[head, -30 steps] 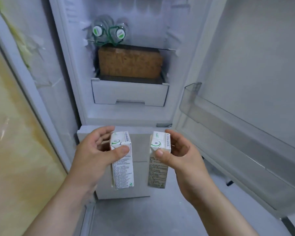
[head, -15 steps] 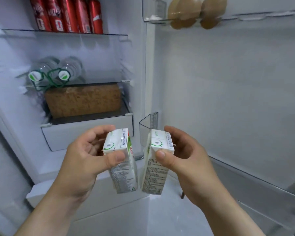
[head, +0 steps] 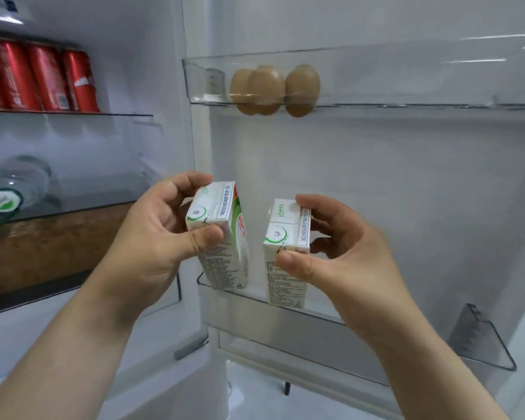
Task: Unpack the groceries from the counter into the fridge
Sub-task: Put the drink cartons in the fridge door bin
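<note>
Nearest the camera, two forearms reach up from the bottom of the frame, each hand carrying one small white drink carton with green print. The left hand (head: 152, 237), centre left, grips the left carton (head: 222, 237) near its top, thumb on the near face and fingers curled over the far side. This carton leans, its top tipped left. Gripping high leaves the base free, which seems meant for lowering it into a narrow slot.

The right hand (head: 346, 256), centre right, pinches the right carton (head: 285, 268) the same way, thumb in front and fingers behind the top edge. This one stands close to upright. The two cartons are near each other but apart, so each can probably be set down on its own.

Just behind and below them runs the lower door shelf (head: 315, 344), a clear bin crossing the lower middle of the frame. Both carton bases hang over its near left end. Whether the right carton already touches the bin floor I cannot tell. Neither carton is let go.

Farther up the door, the upper door shelf (head: 406, 77) holds three brown eggs (head: 273, 89) at its left end, kept in by a clear rail.

Deepest, at the left, the fridge body shows red cans (head: 43, 77) upright in a row on a glass shelf. Below them water bottles (head: 12, 192) lie on their sides, caps forward, above a brown box (head: 43, 247).
</note>
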